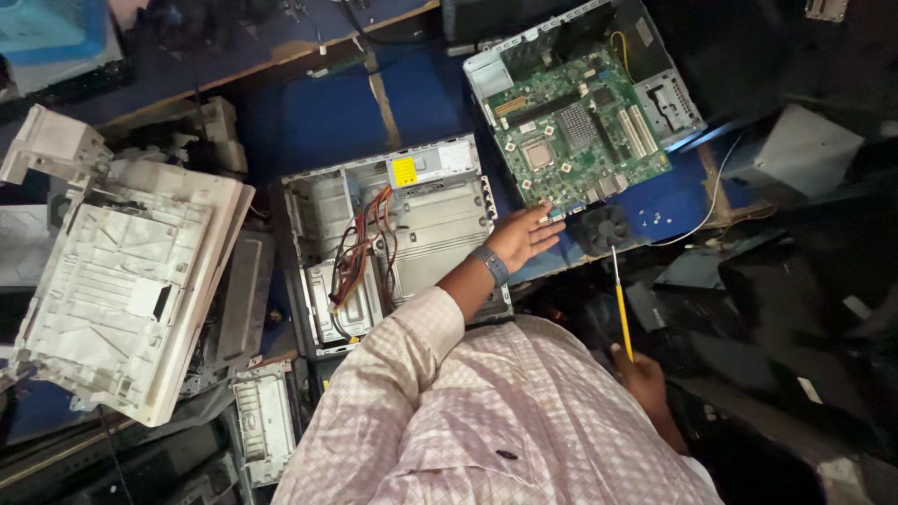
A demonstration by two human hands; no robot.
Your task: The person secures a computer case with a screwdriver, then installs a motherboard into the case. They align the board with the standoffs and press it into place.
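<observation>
My left hand (524,238) has a grey wristband and lies flat with fingers spread, at the right edge of an open grey computer case (430,224) holding red and orange cables. Its fingertips almost reach the lower edge of a green motherboard (571,131) that sits in a second open case. My right hand (641,374), low on the right, grips a screwdriver with a yellow shaft (621,313). The tip points up at a small black fan (603,229) lying just below the motherboard. My checked sleeve and shirt fill the bottom middle.
A big white plastic printer body (131,281) lies tilted on the left. The cases rest on a blue surface (318,122). Dark metal panels and parts are piled on the right (795,281). A white cable (711,201) runs past the motherboard case.
</observation>
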